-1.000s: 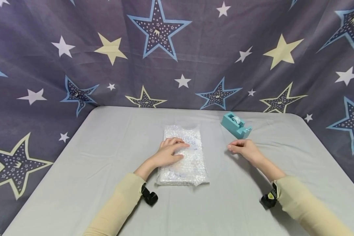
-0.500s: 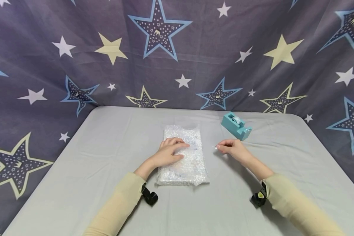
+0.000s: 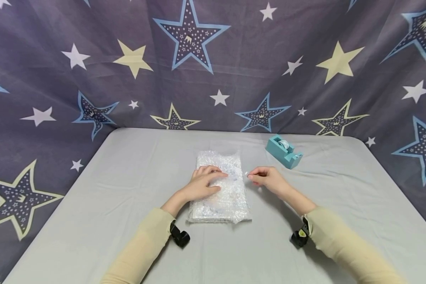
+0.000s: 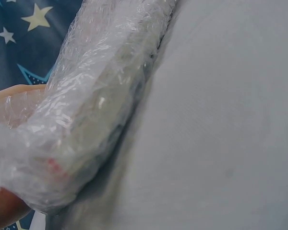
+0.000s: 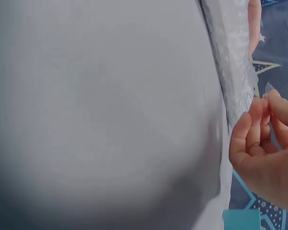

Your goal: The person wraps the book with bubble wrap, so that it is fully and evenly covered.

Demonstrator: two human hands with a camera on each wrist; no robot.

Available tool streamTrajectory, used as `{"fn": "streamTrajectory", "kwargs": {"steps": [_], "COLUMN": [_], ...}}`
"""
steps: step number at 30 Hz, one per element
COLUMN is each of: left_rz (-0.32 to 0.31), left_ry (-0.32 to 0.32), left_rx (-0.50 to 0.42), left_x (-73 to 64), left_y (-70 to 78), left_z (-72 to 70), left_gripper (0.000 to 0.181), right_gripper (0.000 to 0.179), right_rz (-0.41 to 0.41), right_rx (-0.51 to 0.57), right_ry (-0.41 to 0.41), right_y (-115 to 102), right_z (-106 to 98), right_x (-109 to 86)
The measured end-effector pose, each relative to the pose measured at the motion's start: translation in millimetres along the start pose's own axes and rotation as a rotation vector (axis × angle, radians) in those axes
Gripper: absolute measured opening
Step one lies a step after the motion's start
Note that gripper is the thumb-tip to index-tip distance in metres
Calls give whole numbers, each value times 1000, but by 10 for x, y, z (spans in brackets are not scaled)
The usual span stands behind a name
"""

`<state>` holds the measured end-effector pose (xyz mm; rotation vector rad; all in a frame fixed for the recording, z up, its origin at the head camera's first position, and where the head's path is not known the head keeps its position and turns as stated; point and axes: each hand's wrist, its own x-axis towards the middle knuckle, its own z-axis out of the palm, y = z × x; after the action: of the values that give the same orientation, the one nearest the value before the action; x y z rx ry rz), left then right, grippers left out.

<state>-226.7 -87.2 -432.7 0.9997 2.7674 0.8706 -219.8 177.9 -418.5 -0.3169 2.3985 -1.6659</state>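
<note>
A flat package wrapped in bubble wrap (image 3: 230,201) lies on the table near the middle. My left hand (image 3: 201,186) rests on its left part, fingers spread over the wrap. In the left wrist view the crinkled wrap (image 4: 91,96) hides most of that hand. Just right of the package's edge, my right hand (image 3: 269,180) pinches a small clear piece of tape (image 5: 269,87) between thumb and index finger, its other fingers curled. The tape sticks out past the fingertips toward the package.
A teal tape dispenser (image 3: 284,152) with a roll in it stands behind the right hand. The grey cloth-covered table (image 3: 127,165) ends at a dark curtain with stars (image 3: 216,59). Each wrist wears a black camera.
My right hand has moved left from near the tape dispenser to beside the package, carrying the piece of tape. The left hand and the package have stayed put.
</note>
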Motion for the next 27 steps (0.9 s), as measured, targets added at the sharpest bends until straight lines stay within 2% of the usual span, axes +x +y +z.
{"fn": "streamTrajectory", "kwargs": {"steps": [7,15,27], "left_rz": [2,-4,-5], "left_ry": [2,6,0], "left_rx": [-5,8,6], "left_x": [-12,-6,-4], "left_y": [9,9,18], "left_z": [2,-5,-12], "left_gripper": [44,45,45], "right_gripper": [26,26,21], "right_rz": [-1,-14,-22], "right_rx": [21,27,10], "right_ry": [-14,-21,11], "right_y": [-12,-121,-122], "right_z": [126,261,372], "right_x": [65,115,199]}}
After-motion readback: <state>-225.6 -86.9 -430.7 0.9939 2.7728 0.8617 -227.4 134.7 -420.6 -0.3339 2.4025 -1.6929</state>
